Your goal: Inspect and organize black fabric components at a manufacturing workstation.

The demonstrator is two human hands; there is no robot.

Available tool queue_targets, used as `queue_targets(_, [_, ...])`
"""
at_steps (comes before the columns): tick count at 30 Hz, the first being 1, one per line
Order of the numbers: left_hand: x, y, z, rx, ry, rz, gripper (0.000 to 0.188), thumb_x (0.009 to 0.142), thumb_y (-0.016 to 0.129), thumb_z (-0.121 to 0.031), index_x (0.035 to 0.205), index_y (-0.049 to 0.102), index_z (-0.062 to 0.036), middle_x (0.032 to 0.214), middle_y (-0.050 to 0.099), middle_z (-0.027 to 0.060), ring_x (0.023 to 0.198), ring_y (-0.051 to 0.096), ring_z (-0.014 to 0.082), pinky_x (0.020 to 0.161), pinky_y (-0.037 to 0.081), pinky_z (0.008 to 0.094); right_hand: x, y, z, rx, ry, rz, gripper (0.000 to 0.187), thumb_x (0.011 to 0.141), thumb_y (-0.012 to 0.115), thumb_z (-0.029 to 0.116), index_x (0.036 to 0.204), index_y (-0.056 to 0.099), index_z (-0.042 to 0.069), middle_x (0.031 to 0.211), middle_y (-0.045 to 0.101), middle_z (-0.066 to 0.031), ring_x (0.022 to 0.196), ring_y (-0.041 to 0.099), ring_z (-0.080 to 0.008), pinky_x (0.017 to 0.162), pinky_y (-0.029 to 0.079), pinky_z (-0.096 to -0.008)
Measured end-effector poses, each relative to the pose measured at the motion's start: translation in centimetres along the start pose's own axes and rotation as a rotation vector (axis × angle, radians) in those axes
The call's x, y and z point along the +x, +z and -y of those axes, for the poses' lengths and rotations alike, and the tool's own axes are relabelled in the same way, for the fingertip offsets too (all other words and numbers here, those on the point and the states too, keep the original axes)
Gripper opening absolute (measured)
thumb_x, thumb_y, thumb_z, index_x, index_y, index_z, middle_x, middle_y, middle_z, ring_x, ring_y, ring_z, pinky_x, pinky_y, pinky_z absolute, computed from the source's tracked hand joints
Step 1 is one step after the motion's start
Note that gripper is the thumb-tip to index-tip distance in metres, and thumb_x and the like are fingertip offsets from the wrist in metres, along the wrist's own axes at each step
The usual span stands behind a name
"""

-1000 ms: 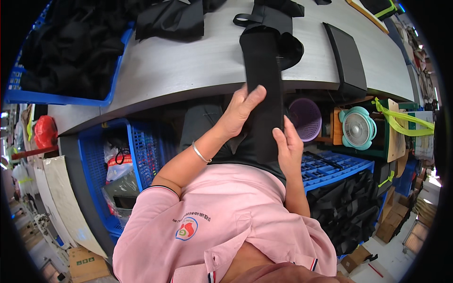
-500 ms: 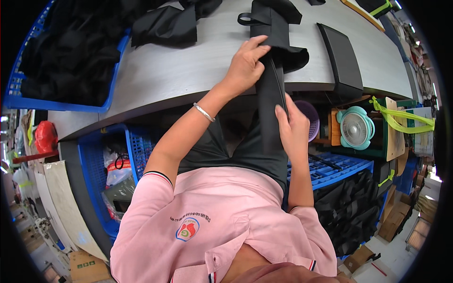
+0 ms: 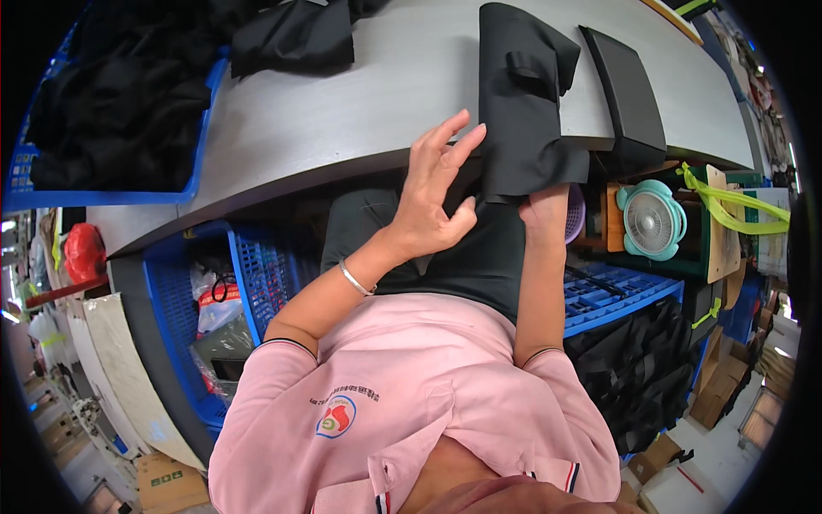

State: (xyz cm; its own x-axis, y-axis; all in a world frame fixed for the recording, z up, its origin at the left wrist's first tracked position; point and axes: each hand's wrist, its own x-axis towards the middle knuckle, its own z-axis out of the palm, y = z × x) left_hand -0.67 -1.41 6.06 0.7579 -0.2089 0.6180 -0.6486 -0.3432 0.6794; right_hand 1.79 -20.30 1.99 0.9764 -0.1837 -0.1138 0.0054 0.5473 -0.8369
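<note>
A black fabric piece [image 3: 522, 111] with a small loop of strap [image 3: 533, 70] lies partly on the grey table, its near end hanging past the front edge. My right hand [image 3: 545, 208] is at that near end and grips it; its fingers are mostly hidden under the cloth. Just left of the fabric, my left hand [image 3: 438, 184] is raised, fingers spread and holding nothing. It is apart from the cloth.
A dark flat panel [image 3: 623, 90] stands right of the fabric on the table [image 3: 402, 77]. Black cloth fills a blue basket [image 3: 195, 176] at far left. Below the table are another blue basket [image 3: 235, 283], a small turquoise fan [image 3: 651, 221] and a blue crate [image 3: 625, 304] beside black pieces.
My left hand has let go of the black fabric and moved down toward me. The fabric has been turned and now lies broad side up, its loop farther right. My right hand has slipped underneath its near end.
</note>
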Motion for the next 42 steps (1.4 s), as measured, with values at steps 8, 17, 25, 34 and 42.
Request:
queue_targets(8, [-0.2, 3.5, -1.6, 0.014, -0.177, -0.21, 0.08, 0.068, 0.08, -0.008, 0.142, 0.05, -0.0083, 0.146, 0.044, 0.0133, 0.113, 0.051, 0.0254, 0.08, 0.049, 0.0314, -1.5, 1.8, 1.6, 0.165, 0.035, 0.024, 0.05, 0.101, 0.054, 0.03, 0.141, 0.045, 0.002, 0.136, 0.056, -0.013, 0.119, 0.059, -0.0253, 0.099, 0.053, -0.0403])
queue_targets(17, [0.0, 3.4, -3.0, -0.259, -0.198, -0.288, 0.066, 0.065, 0.055, 0.018, 0.125, 0.064, -0.0075, 0.125, 0.057, 0.0089, 0.091, 0.063, 0.019, 0.067, 0.053, 0.0254, -2.4, 1.3, 1.3, 0.167, 0.024, 0.039, 0.046, 0.097, 0.062, 0.027, 0.135, 0.051, 0.003, 0.128, 0.06, -0.0122, 0.112, 0.062, -0.025, 0.095, 0.055, -0.0399])
queue_targets(25, [0.4, 2.9, -3.4, -0.252, -0.152, -0.301, 0.06, 0.066, 0.055, 0.019, 0.119, 0.069, -0.0048, 0.121, 0.059, 0.0092, 0.097, 0.064, 0.0199, 0.076, 0.056, 0.0272, -2.7, 1.5, 1.2, 0.147, 0.009, 0.027, 0.044, 0.095, 0.063, 0.025, 0.132, 0.053, 0.003, 0.125, 0.061, -0.0119, 0.11, 0.063, -0.0247, 0.095, 0.055, -0.039])
queue_targets(34, [0.6, 2.4, -3.6, -0.262, -0.117, -0.271, 0.061, 0.065, 0.056, 0.021, 0.118, 0.072, -0.0053, 0.121, 0.06, 0.0084, 0.095, 0.064, 0.0171, 0.073, 0.055, 0.0259, -2.5, 1.0, 0.8, 0.169, 0.025, 0.04, 0.043, 0.095, 0.064, 0.028, 0.129, 0.055, 0.003, 0.123, 0.062, -0.0111, 0.11, 0.063, -0.024, 0.095, 0.054, -0.0382])
queue_targets(42, [0.7, 2.0, -3.6, -0.208, -0.07, -0.219, 0.061, 0.065, 0.058, 0.019, 0.119, 0.072, -0.0063, 0.119, 0.061, 0.0091, 0.095, 0.065, 0.0175, 0.075, 0.056, 0.0252, -2.1, 0.4, 0.4, 0.214, 0.031, 0.098, 0.043, 0.094, 0.063, 0.029, 0.129, 0.055, 0.004, 0.123, 0.061, -0.0098, 0.109, 0.063, -0.0234, 0.095, 0.054, -0.0389])
